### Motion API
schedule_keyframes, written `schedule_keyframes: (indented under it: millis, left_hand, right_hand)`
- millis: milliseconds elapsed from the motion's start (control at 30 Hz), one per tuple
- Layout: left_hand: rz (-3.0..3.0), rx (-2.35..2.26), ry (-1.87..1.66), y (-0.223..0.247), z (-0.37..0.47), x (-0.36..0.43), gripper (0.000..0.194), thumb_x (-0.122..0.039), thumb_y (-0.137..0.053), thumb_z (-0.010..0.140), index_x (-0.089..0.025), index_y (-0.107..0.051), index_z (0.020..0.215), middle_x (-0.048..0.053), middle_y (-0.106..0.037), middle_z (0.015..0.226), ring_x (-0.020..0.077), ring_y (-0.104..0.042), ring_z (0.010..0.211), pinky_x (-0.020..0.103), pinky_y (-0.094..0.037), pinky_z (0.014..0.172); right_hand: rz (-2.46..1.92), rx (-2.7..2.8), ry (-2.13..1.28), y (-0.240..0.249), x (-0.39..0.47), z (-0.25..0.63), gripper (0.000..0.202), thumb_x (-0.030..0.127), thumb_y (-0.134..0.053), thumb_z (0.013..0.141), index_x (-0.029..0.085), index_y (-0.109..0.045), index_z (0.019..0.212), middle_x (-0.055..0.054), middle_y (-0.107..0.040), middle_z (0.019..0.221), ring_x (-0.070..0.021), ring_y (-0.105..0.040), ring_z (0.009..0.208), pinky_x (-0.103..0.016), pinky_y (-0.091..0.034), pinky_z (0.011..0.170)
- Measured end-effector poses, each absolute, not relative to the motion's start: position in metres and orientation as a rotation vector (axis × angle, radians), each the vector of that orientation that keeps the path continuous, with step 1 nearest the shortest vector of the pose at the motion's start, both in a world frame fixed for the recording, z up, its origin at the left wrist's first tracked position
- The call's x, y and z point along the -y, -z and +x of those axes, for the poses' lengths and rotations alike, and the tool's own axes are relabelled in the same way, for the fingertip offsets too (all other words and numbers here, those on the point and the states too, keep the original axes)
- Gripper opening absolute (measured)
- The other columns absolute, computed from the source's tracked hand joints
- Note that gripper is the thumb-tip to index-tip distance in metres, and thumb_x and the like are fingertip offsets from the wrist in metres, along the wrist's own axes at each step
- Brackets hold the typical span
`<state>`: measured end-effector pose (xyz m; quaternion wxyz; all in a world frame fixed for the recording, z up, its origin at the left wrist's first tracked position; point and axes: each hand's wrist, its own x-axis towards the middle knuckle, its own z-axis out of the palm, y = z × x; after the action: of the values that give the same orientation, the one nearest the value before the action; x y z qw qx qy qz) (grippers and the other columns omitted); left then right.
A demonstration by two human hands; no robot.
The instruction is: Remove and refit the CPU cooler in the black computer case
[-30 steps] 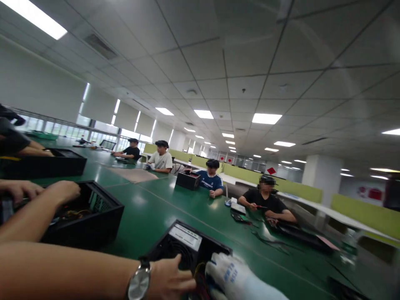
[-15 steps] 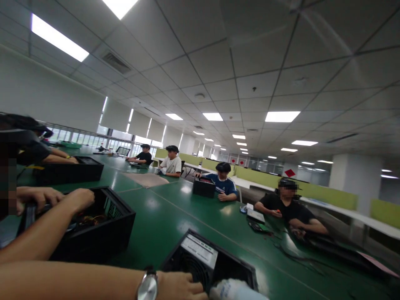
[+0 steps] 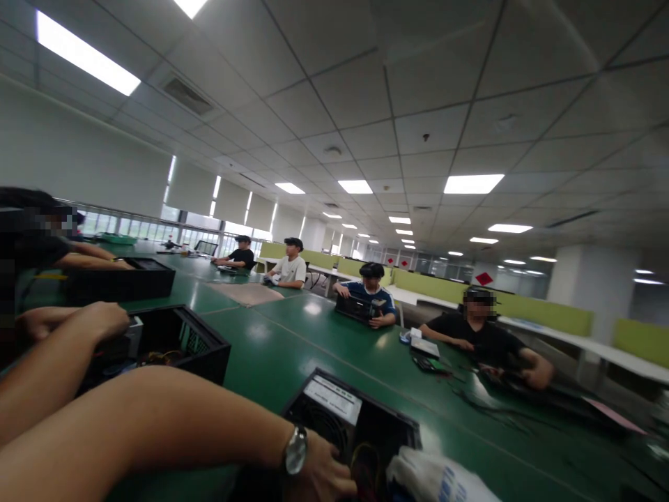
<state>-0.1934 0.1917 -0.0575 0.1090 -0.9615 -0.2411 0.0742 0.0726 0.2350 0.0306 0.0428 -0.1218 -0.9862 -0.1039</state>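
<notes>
At the bottom of the view my left hand [image 3: 327,467], bare and with a silver wristwatch, reaches into an open black computer case [image 3: 384,425]. Its fingers are bent downward, and whatever lies under them is hidden. Inside the case sits a power supply [image 3: 332,399] with a white label and a round fan grille. Coloured wires show dimly beside it. My right hand [image 3: 433,477], in a white glove with blue print, is at the case's right side, cut off by the frame's lower edge. Its fingers cannot be made out.
On my left, a co-worker's arms [image 3: 99,328] reach into another open case [image 3: 209,355]. Farther along the green table [image 3: 251,348], other people handle cases and parts. Loose cables [image 3: 486,418] and a circuit board [image 3: 428,364] lie on the right.
My left hand has turned more downward into the case, its elbow raised. The gloved right hand has shifted right. Across the table, a person has tilted a black case.
</notes>
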Motion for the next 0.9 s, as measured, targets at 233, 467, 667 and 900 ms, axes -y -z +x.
schedule_keyframes:
  millis: [233, 467, 667, 900]
  left_hand:
    - [-2.855, 0.757, -0.424, -0.006, -0.188, -0.130, 0.110, -0.023, -0.097, 0.039, -0.051, -0.059, 0.138, 0.009, -0.044, 0.161, 0.0460, -0.047, 0.137, 0.062, -0.043, 0.108]
    - [-2.554, 0.933, -0.421, -0.126, -0.176, -0.117, 0.092, -0.024, -0.085, 0.065, -0.038, -0.051, 0.150, 0.014, -0.034, 0.158, 0.0478, -0.037, 0.142, 0.068, -0.030, 0.115]
    - [-2.356, 1.084, -0.376, -0.224, -0.179, -0.102, 0.079, -0.050, -0.073, 0.082, -0.016, -0.051, 0.150, 0.013, -0.028, 0.152, 0.0459, -0.040, 0.137, 0.068, -0.031, 0.111]
    - [-2.293, 1.197, -0.328, -0.210, -0.213, -0.039, 0.082, -0.063, -0.044, 0.093, -0.008, -0.047, 0.153, 0.013, -0.032, 0.151, 0.0388, -0.043, 0.131, 0.069, -0.037, 0.105]
  right_hand:
    - [-0.495, 2.859, 0.257, -0.077, -0.214, 0.130, 0.025, 0.016, -0.067, 0.094, 0.018, -0.069, 0.119, -0.011, -0.075, 0.112, -0.0233, -0.073, 0.102, -0.035, -0.058, 0.092]
    - [-0.355, 2.522, -0.021, -0.098, -0.195, 0.189, 0.023, 0.038, -0.050, 0.107, 0.024, -0.066, 0.118, -0.006, -0.074, 0.107, -0.0207, -0.073, 0.093, -0.036, -0.058, 0.088]
    - [-0.285, 2.590, -0.013, -0.066, -0.172, 0.173, 0.021, 0.031, -0.052, 0.107, 0.023, -0.065, 0.122, -0.010, -0.073, 0.117, -0.0223, -0.071, 0.105, -0.038, -0.058, 0.096]
    - [-0.278, 3.076, 0.052, -0.063, -0.175, 0.024, 0.026, 0.030, -0.061, 0.101, 0.017, -0.068, 0.123, -0.012, -0.074, 0.123, -0.0239, -0.072, 0.106, -0.035, -0.058, 0.090]
